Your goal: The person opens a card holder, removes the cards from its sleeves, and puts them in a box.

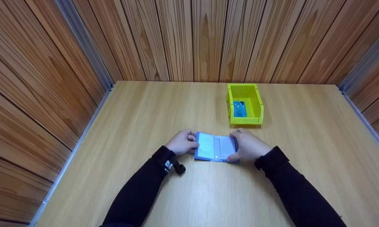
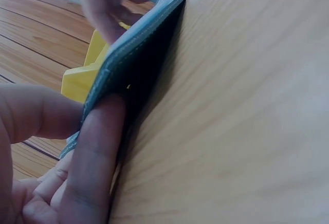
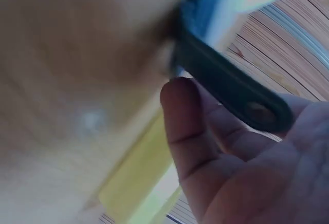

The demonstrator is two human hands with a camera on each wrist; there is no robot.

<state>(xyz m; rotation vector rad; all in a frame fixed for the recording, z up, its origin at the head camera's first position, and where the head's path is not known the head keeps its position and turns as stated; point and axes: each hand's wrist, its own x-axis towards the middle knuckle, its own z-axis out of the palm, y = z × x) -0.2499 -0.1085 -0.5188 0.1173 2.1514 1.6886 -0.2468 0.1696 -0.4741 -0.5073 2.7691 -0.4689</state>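
A blue card holder (image 1: 206, 145) with clear plastic sleeves lies spread open near the middle of the table. My left hand (image 1: 182, 143) pinches the edge of its left cover between thumb and fingers; in the left wrist view that cover (image 2: 110, 64) is tilted up from the tabletop. At the opposite side, my right hand (image 1: 251, 146) grips the right cover, thumb at the near corner and fingers at the far one. The right wrist view shows a dark closing strap (image 3: 231, 82) with a snap, sticking out from the holder toward the right palm.
Behind the card holder, slightly right, stands a yellow-green plastic bin (image 1: 260, 108). A blue card (image 1: 239, 109) lies inside it. Wooden panel walls (image 1: 208, 41) enclose the table (image 1: 145, 110) at the back and both sides.
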